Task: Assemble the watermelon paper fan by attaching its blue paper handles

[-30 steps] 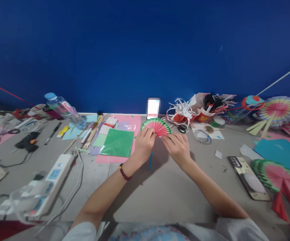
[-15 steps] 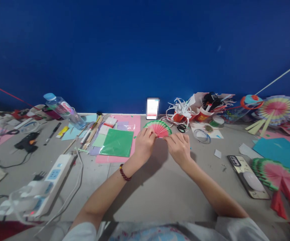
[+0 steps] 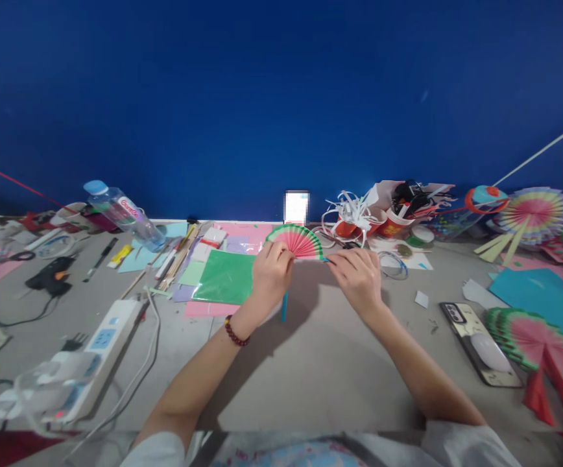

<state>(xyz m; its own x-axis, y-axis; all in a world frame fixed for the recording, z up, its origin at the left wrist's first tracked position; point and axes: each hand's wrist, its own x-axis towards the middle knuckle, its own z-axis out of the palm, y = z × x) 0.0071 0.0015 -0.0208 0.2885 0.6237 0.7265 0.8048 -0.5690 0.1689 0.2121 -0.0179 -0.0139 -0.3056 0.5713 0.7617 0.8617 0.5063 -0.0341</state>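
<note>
Far left of frame: black glue gun (image 3: 50,277) lying on the grey table, white power strip (image 3: 111,340) below and right of it. Left of centre, a green paper packet (image 3: 226,277), partly behind the person's arm.

Centre: left hand (image 3: 270,275), thumb and fingers pinched together on the lower left of a small pleated watermelon fan (image 3: 298,240). The fan is held up mid-frame, opened to about a half round. Pleating looks done to me, green rim and pink middle both in place. Below the left hand hangs a blue strip (image 3: 284,307); where it joins is hidden.

Just right, the right hand (image 3: 359,275), fingertips pressed together on a blue tip (image 3: 325,260) at the fan's lower right corner. I judge the spreading well along; whether both blue ends are fixed, I can't tell from here.

Far right: phone (image 3: 459,331), then larger watermelon fans (image 3: 539,337) with red strips (image 3: 537,395) at their base. By comparison, the fan in hand shows no full round.
</note>
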